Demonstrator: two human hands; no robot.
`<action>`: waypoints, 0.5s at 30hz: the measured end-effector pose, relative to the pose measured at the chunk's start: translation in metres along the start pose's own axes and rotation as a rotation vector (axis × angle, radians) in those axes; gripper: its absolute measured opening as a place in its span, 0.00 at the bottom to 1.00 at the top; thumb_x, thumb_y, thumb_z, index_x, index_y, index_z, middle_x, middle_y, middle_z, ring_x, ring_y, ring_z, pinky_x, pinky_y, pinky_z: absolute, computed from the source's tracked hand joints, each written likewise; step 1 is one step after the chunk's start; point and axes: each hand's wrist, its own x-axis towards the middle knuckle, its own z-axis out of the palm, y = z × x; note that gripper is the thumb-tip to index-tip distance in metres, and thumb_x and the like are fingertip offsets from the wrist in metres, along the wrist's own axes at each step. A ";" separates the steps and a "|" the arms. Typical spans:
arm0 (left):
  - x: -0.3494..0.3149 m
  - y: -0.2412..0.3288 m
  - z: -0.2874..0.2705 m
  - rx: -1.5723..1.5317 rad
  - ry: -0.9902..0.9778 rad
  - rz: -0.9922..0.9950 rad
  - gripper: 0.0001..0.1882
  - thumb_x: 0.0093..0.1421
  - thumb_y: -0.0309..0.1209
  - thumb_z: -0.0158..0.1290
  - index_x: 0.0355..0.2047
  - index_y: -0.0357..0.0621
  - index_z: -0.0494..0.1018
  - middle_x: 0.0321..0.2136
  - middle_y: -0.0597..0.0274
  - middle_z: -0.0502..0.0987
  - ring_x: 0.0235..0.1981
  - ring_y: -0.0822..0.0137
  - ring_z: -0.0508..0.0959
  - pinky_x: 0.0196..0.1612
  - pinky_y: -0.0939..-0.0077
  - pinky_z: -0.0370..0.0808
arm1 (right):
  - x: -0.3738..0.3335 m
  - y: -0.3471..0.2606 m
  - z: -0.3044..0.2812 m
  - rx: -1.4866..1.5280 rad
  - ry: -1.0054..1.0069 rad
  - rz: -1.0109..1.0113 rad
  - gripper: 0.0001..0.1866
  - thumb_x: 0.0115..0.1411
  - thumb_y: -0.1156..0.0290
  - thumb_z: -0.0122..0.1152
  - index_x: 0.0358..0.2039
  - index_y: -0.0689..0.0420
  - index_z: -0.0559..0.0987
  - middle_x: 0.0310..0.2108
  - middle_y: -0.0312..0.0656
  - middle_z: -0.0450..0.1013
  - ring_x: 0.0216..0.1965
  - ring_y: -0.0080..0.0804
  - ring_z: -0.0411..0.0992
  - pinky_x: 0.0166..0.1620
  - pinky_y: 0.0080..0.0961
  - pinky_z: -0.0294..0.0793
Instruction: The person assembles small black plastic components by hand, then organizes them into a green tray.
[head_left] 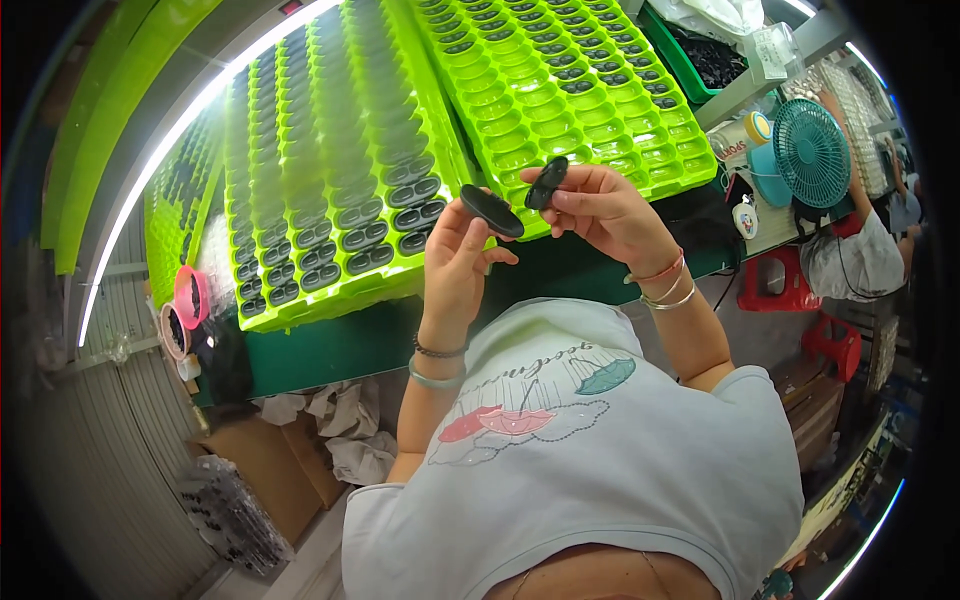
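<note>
Holding one black oval piece [488, 211] tight between thumb and fingers, the left hand [458, 255] is up by the near edges of the green trays. The right hand [612, 212] pinches another black piece [547, 184] close beside it. The left tray [340, 306] looks mostly full, so that part seems done. The right tray [600, 135] has dark pieces at its far end, but many near cups have none, so more seems left. The oval's long way slants down to the right; the other piece slants down to the left.
</note>
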 end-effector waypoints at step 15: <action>-0.009 0.001 0.001 0.011 -0.033 0.074 0.14 0.61 0.27 0.45 0.47 0.38 0.63 0.39 0.61 0.72 0.38 0.71 0.74 0.33 0.75 0.77 | -0.009 0.016 0.027 -0.784 0.172 -0.431 0.07 0.50 0.75 0.63 0.30 0.61 0.79 0.24 0.33 0.75 0.24 0.16 0.70 0.25 0.14 0.66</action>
